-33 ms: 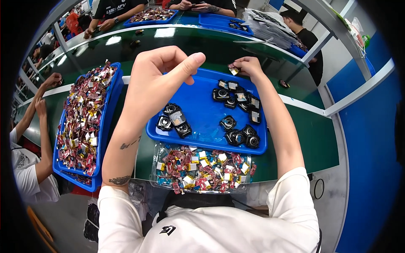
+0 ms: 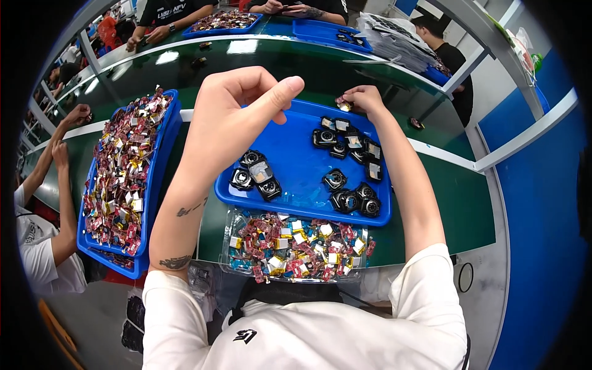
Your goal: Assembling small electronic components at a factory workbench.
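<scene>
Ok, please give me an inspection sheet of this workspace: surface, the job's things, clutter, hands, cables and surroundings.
Surface: green table with a white edge strip.
Job's things: blue tray holding small black parts; clear tray of small red and gold pieces at the near edge.
Clutter: second blue tray heaped with similar pieces, on the left.
Hands: left hand raised, fingers pinched; right hand holds a small piece at the tray's far rim.
Cables: nothing seen.
Surroundings: other people at neighbouring tables.

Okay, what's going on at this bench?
A person at a green worktable sorts small parts. The right hand pinches a small reddish piece at the far edge of a blue tray holding black round camera-like modules. The left hand is raised above the tray, fingers pinched. A clear tray of small colourful components sits nearest the person.
</scene>
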### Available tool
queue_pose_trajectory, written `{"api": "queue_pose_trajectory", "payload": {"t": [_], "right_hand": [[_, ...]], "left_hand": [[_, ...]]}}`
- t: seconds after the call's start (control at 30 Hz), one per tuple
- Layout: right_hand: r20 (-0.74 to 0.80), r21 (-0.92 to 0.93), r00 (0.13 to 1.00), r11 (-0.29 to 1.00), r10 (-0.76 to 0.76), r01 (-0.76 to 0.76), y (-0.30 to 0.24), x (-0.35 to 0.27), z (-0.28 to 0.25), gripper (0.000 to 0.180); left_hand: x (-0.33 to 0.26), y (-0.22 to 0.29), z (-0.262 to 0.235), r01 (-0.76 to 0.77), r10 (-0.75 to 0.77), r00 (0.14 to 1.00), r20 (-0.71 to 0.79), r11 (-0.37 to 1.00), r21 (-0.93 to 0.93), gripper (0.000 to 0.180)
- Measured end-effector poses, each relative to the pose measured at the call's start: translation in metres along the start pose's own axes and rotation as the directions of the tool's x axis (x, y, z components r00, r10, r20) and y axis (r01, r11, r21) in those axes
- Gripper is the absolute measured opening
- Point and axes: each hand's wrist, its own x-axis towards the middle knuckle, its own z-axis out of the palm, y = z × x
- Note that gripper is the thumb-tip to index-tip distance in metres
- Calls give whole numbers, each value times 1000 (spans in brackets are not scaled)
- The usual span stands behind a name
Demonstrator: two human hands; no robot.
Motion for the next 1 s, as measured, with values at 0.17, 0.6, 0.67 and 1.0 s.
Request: {"api": "queue_pose_trajectory", "payload": {"t": [0.17, 0.6, 0.67, 1.0], "right_hand": [[7, -331, 1000, 944, 4, -1, 10, 9, 0, 27], [730, 56, 185, 327, -658, 943, -71, -244, 105, 13], [716, 35, 171, 279, -677, 960, -65, -249, 110, 13], [534, 444, 314, 576, -785, 686, -75, -241, 66, 14]], "left_hand": [[2, -8, 0, -10, 10, 1000, 5, 1000, -24, 33], [6, -16, -2, -74, 71, 996, 54, 996, 48, 24], [4, -16, -3, -80, 75, 995, 69, 994, 75, 24], [-1, -2, -1, -68, 56, 978, 202, 996, 52, 22]]}}
